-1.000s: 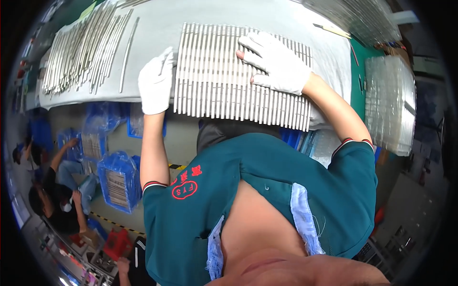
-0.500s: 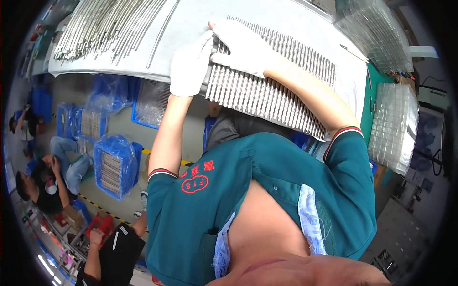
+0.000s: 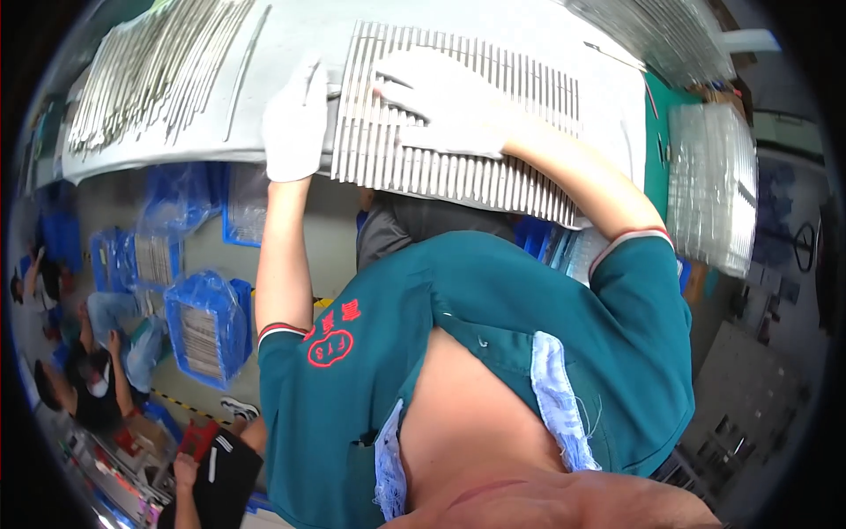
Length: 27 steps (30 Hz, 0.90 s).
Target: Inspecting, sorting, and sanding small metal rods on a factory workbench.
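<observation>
A row of slim metal rods (image 3: 538, 181) lies side by side on the white-covered table (image 3: 608, 115) in front of me. My right hand (image 3: 449, 101), in a white glove, rests over the left part of the row, fingers stretched apart across the rods. Just beyond the row's left end is my left hand (image 3: 297, 123), also gloved in white, its fingers extended. A small dark bit shows between its fingers and the row; I cannot tell whether it is a rod end.
Many loose rods (image 3: 163, 75) fan out at the far left of the table, with a single rod (image 3: 247, 75) apart. Clear plastic trays (image 3: 712, 189) are stacked at right. Blue crates (image 3: 207, 326) stand on the floor at left, near seated people (image 3: 97, 370).
My left hand has drawn leftward, away from the row's left end. My right hand has shifted inward over the rods, its fingers now spread on them. The whole view has shifted somewhat.
</observation>
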{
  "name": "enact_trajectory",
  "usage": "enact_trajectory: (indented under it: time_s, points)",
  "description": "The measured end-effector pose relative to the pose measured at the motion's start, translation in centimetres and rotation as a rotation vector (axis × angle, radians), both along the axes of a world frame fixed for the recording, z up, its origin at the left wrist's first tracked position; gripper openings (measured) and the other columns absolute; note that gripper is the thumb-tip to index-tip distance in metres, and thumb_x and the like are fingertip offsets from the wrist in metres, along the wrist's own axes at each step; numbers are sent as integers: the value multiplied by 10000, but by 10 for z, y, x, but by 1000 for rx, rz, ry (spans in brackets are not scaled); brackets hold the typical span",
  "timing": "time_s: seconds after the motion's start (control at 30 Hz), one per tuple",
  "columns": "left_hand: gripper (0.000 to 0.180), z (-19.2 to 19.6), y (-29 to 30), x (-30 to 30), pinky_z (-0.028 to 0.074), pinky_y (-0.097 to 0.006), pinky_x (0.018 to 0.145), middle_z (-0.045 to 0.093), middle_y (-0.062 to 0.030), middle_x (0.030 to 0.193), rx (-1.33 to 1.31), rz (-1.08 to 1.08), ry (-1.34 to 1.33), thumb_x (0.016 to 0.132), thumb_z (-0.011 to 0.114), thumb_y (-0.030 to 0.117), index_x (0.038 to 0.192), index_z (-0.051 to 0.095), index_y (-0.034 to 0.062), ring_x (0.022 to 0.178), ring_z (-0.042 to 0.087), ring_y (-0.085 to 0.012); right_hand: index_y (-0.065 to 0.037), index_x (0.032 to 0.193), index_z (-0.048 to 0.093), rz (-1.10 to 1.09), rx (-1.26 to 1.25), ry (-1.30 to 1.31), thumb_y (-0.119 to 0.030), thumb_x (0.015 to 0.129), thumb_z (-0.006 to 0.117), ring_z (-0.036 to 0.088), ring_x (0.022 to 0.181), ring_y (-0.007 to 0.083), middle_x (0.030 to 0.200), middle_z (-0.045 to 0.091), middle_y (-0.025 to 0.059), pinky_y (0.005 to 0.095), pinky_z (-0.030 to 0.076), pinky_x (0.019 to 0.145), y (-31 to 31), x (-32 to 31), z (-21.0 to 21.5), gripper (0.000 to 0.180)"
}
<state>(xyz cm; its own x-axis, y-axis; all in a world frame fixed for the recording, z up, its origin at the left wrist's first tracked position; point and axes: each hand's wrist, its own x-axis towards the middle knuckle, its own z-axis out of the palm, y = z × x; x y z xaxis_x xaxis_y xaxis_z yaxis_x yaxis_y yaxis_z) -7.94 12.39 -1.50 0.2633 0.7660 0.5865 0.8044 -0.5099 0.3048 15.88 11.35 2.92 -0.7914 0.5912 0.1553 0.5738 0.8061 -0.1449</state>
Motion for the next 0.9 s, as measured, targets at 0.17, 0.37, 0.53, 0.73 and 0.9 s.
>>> enact_trajectory:
  time_s: [0.17, 0.37, 0.53, 0.73, 0.9]
  points:
    - [324, -2, 4, 8, 508, -366, 716, 650, -118, 1039, 58, -3, 133, 922, 464, 245, 1166, 590, 73, 796, 639, -286, -55, 1354, 414, -194, -169, -222, -343, 838, 545, 319, 1316, 341, 1416, 358, 183, 414, 245, 1104, -37, 57, 25, 605]
    - [295, -3, 0, 11, 514, -377, 670, 675, -82, 789, -59, 40, -169, 910, 495, 275, 1102, 617, 87, 731, 641, -283, -32, 1319, 448, -213, -69, -101, -380, 810, 575, 346, 1285, 386, 1376, 388, 213, 451, 261, 1082, -64, 95, 14, 630]
    - [299, -5, 5, 15, 513, -399, 629, 659, -107, 739, -4, 63, -107, 921, 454, 286, 1108, 613, 115, 661, 639, -289, -54, 1385, 369, -308, 4, -89, -348, 809, 623, 351, 1289, 373, 1386, 381, 213, 439, 266, 1083, -79, 119, 15, 695]
    - [336, -3, -1, 11, 522, -387, 674, 675, -81, 894, -142, 120, -98, 935, 413, 313, 1160, 596, 144, 727, 644, -281, -49, 1420, 318, -399, 1, 25, -371, 865, 571, 317, 1330, 334, 1425, 371, 167, 412, 222, 1104, -78, 134, 12, 690]
    - [411, 15, -4, 15, 485, -400, 837, 662, -110, 1022, -361, 73, -277, 924, 371, 431, 1170, 611, 204, 897, 634, -321, -44, 1418, 320, -333, 271, -25, -470, 916, 460, 323, 1332, 321, 1433, 372, 155, 421, 214, 1098, -85, 142, 20, 673]
